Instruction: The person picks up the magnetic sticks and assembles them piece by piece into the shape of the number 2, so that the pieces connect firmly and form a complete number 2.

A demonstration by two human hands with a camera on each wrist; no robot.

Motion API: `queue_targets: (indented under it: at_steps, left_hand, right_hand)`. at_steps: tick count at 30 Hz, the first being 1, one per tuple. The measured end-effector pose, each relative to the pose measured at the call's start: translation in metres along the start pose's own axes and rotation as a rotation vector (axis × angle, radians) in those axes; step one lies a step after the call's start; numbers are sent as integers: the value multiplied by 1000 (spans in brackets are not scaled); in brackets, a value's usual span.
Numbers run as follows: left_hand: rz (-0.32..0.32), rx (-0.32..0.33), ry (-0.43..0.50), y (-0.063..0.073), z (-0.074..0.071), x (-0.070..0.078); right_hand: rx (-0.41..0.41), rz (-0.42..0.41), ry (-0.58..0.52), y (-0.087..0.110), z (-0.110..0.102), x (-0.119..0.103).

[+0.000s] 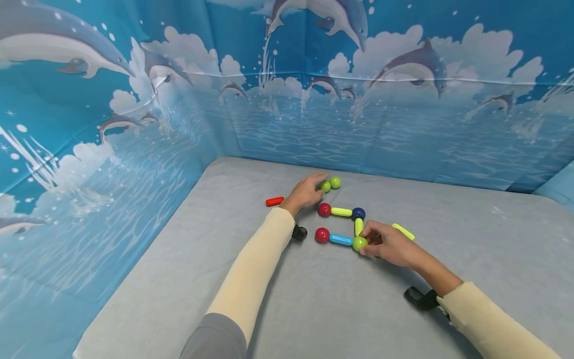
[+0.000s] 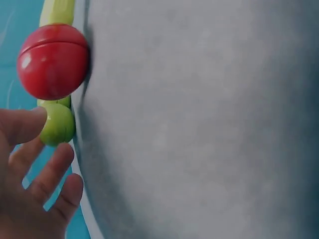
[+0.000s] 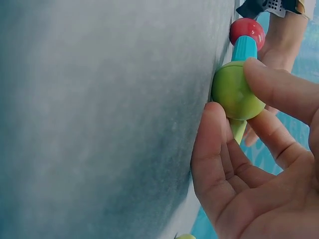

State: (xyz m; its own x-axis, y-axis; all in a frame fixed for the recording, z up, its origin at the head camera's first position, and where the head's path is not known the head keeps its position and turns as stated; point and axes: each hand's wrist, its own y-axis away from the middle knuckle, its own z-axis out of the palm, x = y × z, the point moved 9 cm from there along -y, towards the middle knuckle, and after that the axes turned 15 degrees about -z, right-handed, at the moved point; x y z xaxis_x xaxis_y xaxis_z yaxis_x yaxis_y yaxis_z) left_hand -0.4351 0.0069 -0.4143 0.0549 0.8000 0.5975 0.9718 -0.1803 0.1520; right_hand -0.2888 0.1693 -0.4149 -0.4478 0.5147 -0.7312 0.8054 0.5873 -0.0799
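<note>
My right hand [image 1: 389,243] holds a green ball [image 1: 359,244] between thumb and fingers. That ball joins a blue rod [image 1: 341,240] and a yellow-green rod [image 1: 358,227]. A red ball [image 1: 322,235] caps the blue rod; the yellow-green one leads to a dark blue ball [image 1: 358,214], then another yellow-green rod [image 1: 342,212] and a second red ball [image 1: 325,209]. Farther back, my left hand [image 1: 307,192] reaches to two loose green balls. Its fingers are spread beside the nearer ball [image 2: 58,124]; contact is unclear. The other ball [image 1: 335,182] lies just beyond.
A red rod [image 1: 274,201] lies left of my left hand. Another yellow-green rod [image 1: 403,231] rests behind my right hand. Everything stands on a grey cloth-covered surface [image 1: 323,309], with a dolphin-printed curtain [image 1: 287,124] along its back and left sides.
</note>
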Motion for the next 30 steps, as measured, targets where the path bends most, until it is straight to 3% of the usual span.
queue_targets:
  at_steps: [6, 30]
  left_hand:
    - [-21, 30, -81, 2, 1, -3]
    - [-77, 49, 31, 1, -4, -20]
  right_hand:
    - [4, 11, 3, 0, 0, 0]
    - [11, 11, 20, 1, 3, -3]
